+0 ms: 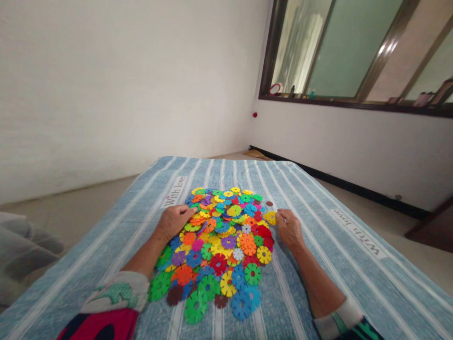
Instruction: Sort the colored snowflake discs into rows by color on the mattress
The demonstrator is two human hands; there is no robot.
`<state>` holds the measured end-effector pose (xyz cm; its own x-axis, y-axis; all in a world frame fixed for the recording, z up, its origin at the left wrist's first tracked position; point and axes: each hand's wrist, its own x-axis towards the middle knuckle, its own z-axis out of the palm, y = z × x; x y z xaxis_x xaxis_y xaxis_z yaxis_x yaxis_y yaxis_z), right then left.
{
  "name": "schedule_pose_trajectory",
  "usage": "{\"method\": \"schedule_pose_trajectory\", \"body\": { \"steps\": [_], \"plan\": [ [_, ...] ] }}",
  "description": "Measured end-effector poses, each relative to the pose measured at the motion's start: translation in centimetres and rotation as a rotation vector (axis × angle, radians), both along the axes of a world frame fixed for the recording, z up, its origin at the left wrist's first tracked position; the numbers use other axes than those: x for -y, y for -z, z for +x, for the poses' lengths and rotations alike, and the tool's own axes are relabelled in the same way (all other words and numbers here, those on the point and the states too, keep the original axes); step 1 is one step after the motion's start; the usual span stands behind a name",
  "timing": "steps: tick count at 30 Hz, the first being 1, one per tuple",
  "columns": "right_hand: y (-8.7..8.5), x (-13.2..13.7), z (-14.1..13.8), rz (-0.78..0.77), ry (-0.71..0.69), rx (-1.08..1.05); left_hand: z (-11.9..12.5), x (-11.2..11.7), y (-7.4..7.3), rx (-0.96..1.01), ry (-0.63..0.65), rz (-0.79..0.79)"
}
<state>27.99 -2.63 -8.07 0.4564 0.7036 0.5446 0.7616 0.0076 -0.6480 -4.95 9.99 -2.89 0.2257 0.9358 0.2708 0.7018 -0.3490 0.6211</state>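
Observation:
A wide heap of flower-shaped plastic discs (pixel 218 264), notched round the rim and in many colours, lies on a striped cloth (pixel 297 293). At the heap's right edge my right hand (pixel 290 229) pinches a yellow notched disc (pixel 270 217) between thumb and fingers. My left hand (pixel 173 223) is closed at the upper left edge of the heap, fingertips by a green disc. Whatever it may hold is hidden or too small to make out. A brown disc (pixel 269 203) lies by itself just above the yellow one.
The blue and white cloth covers a long table, with "With love" labels (pixel 357 233) printed on it. A white wall (pixel 123 85) stands beyond. At the right, small items, including a red-rimmed round mirror (pixel 275 89), stand on a window sill. Grey fabric (pixel 28 255) shows at the far left.

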Motion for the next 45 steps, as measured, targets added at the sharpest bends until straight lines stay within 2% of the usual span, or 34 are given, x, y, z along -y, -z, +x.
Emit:
{"method": "schedule_pose_trajectory", "body": {
  "steps": [6, 13, 16, 21, 24, 35, 45],
  "plan": [
    [0.5, 0.2, 2.3, -0.154, 0.163, 0.104, -0.2, -0.7, 0.4, 0.005, 0.014, 0.027],
    [0.6, 0.4, 2.4, -0.249, 0.183, 0.242, -0.5, -1.1, 0.9, -0.011, 0.025, 0.031],
    [0.5, 0.5, 2.2, -0.256, 0.159, 0.273, -0.5, -1.0, 0.8, -0.016, 0.018, 0.031],
    [0.3, 0.7, 1.7, -0.267, 0.009, 0.341, -0.3, -0.8, 0.4, -0.002, 0.020, 0.015],
    [0.2, 0.8, 1.6, -0.279, -0.030, 0.366, -0.3, -0.8, 0.4, -0.001, 0.016, 0.012],
    [-0.3, 1.0, 0.9, -0.311, -0.018, 0.382, -0.4, -1.0, 0.5, 0.000, 0.010, 0.009],
    [0.0, 0.8, 0.7, -0.334, 0.024, 0.343, -0.4, -0.9, 0.6, -0.008, -0.003, -0.004]
  ]
}}
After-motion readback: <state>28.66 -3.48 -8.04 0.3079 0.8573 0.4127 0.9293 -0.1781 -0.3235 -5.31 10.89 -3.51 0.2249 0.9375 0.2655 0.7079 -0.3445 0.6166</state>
